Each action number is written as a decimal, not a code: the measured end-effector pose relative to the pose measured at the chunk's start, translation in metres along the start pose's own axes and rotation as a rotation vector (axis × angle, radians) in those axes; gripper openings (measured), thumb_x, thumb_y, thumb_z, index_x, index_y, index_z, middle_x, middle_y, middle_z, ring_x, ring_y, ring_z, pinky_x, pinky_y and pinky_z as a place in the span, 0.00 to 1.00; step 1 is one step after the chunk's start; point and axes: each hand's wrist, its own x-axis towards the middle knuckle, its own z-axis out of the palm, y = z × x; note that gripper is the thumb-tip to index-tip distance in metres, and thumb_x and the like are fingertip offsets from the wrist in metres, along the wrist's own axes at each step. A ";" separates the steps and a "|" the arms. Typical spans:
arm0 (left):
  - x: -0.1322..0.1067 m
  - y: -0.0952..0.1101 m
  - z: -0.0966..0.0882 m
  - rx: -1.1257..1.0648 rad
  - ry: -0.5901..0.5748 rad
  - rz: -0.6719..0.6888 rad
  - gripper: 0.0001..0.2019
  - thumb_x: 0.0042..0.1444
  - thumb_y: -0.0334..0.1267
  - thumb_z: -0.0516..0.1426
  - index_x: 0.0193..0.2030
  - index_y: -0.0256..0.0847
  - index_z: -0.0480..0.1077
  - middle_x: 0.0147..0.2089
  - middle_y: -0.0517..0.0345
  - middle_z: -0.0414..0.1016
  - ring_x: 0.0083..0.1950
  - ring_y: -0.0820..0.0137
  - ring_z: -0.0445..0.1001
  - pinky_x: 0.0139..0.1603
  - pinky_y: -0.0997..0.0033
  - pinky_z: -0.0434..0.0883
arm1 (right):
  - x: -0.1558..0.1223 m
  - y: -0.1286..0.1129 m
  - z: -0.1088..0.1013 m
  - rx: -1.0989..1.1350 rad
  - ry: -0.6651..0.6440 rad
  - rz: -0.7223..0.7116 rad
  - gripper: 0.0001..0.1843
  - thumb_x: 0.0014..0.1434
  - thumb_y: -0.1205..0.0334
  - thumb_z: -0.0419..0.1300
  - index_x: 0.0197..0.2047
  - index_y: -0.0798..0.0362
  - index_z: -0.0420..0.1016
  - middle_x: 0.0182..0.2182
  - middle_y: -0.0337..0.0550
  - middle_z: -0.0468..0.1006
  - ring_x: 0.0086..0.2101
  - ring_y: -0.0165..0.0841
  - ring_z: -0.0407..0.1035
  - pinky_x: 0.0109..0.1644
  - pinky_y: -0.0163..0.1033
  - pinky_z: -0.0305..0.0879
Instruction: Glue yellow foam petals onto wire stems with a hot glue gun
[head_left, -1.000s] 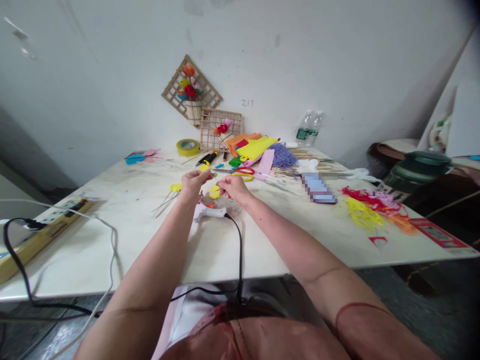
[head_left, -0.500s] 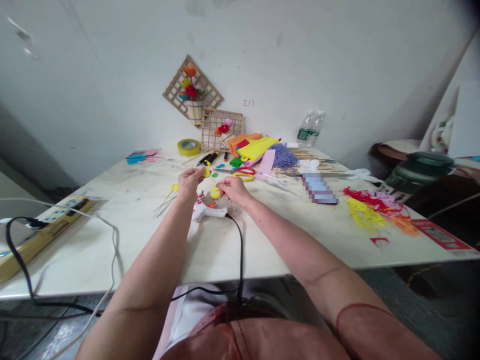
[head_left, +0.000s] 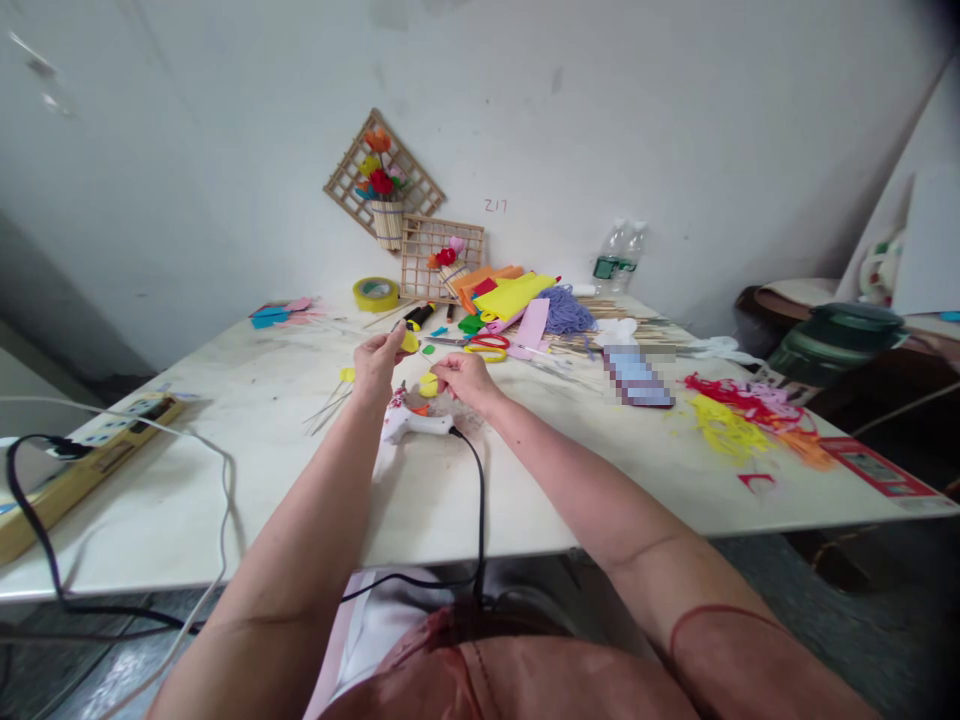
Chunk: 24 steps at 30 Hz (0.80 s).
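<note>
My left hand [head_left: 378,362] is closed in a pinch, with a small yellow petal-shaped piece [head_left: 409,342] between thumb and fingertips. To its right, my right hand [head_left: 466,377] pinches at the edge of another yellow piece [head_left: 428,385]; how firmly it grips is hard to make out. Just below the hands a white glue gun [head_left: 420,424] lies on its side, a bit of orange beside it. A small green piece [head_left: 428,350] rests between the hands, and scissors [head_left: 489,347] with red and yellow handles lie beyond. Thin sticks [head_left: 327,410] and a yellow scrap [head_left: 347,375] are left of my left hand.
Bamboo lattices with felt flowers [head_left: 442,260] lean on the wall. Coloured sheets [head_left: 516,296], purple yarn [head_left: 566,312] and a phone [head_left: 637,377] are right of the scissors. A power strip [head_left: 90,455] sits at left; the glue gun's black cord [head_left: 481,500] crosses the front edge.
Both hands keep nearly the same place. The yellow piece in my left hand has turned slightly, and the whole view has shifted a little.
</note>
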 end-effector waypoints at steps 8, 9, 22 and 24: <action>-0.006 -0.003 0.002 0.036 -0.139 0.017 0.14 0.37 0.46 0.64 0.22 0.36 0.70 0.27 0.51 0.77 0.34 0.68 0.75 0.39 0.70 0.66 | 0.000 0.000 0.001 0.011 -0.002 -0.007 0.06 0.50 0.65 0.57 0.23 0.55 0.68 0.13 0.31 0.67 0.11 0.21 0.54 0.15 0.28 0.51; -0.006 -0.003 0.002 0.030 -0.128 0.022 0.14 0.37 0.46 0.64 0.21 0.36 0.70 0.27 0.51 0.77 0.34 0.67 0.75 0.40 0.70 0.66 | 0.000 0.001 0.001 0.010 -0.014 0.001 0.06 0.51 0.64 0.57 0.24 0.55 0.68 0.14 0.32 0.69 0.11 0.21 0.55 0.15 0.28 0.51; 0.003 0.005 -0.011 -0.015 0.073 -0.057 0.17 0.39 0.50 0.61 0.28 0.37 0.71 0.33 0.49 0.78 0.36 0.67 0.75 0.35 0.71 0.67 | 0.003 0.006 -0.014 -0.847 0.105 -0.350 0.09 0.54 0.63 0.56 0.30 0.52 0.79 0.33 0.43 0.79 0.37 0.35 0.70 0.35 0.36 0.59; 0.000 0.004 -0.008 0.024 -0.041 -0.060 0.19 0.40 0.52 0.61 0.31 0.37 0.72 0.36 0.48 0.78 0.40 0.64 0.75 0.37 0.68 0.67 | 0.006 0.006 -0.016 -0.704 0.071 -0.281 0.08 0.53 0.62 0.58 0.29 0.53 0.79 0.28 0.41 0.78 0.32 0.33 0.70 0.33 0.35 0.59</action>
